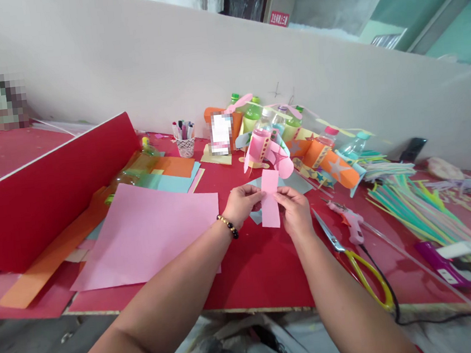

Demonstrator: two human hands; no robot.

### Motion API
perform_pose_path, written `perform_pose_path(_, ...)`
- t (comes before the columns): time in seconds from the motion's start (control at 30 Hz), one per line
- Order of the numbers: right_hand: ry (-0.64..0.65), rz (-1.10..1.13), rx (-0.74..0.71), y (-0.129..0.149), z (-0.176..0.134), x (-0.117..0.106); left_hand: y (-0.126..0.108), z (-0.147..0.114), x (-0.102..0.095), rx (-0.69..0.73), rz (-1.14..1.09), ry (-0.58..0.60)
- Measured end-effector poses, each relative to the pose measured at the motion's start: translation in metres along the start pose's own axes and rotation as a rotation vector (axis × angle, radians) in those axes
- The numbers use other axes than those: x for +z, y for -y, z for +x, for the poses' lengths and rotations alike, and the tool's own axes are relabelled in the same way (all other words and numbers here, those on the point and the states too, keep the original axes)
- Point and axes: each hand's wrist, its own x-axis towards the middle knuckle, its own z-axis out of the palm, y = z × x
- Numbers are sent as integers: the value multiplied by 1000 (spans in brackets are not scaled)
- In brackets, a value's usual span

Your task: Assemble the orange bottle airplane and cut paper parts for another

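Note:
Between my two hands, a short strip of pink paper (271, 213) is held up above the red table. My left hand (241, 205), with a beaded bracelet at the wrist, pinches its left edge. The right edge is pinched by my right hand (294, 208). A large pink sheet of paper (153, 235) lies to the left, partly under my left forearm. Scissors (354, 262) with yellow handles rest to the right of my right forearm, beside a pink hot glue gun (349, 222). Pale blue paper pieces (299, 184) lie behind my hands.
Bottles decorated with paper (265, 134) stand against the white partition, near a cup of markers (185, 142). Colourful pipe cleaners (415, 208) and a purple power strip (445, 267) lie at the right. A red board (60, 189) stands at the left; orange paper (54, 257) lies beside it.

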Motion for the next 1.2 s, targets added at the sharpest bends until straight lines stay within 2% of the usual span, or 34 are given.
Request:
perform_pose_path(0.8, 27, -15, -45, -1, 1, -1, 2, 2, -2, 31, -44, 0)
perform_pose_path(1.2, 4, 59, 48, 1, 3, 0, -3, -1, 1, 58, -27, 33)
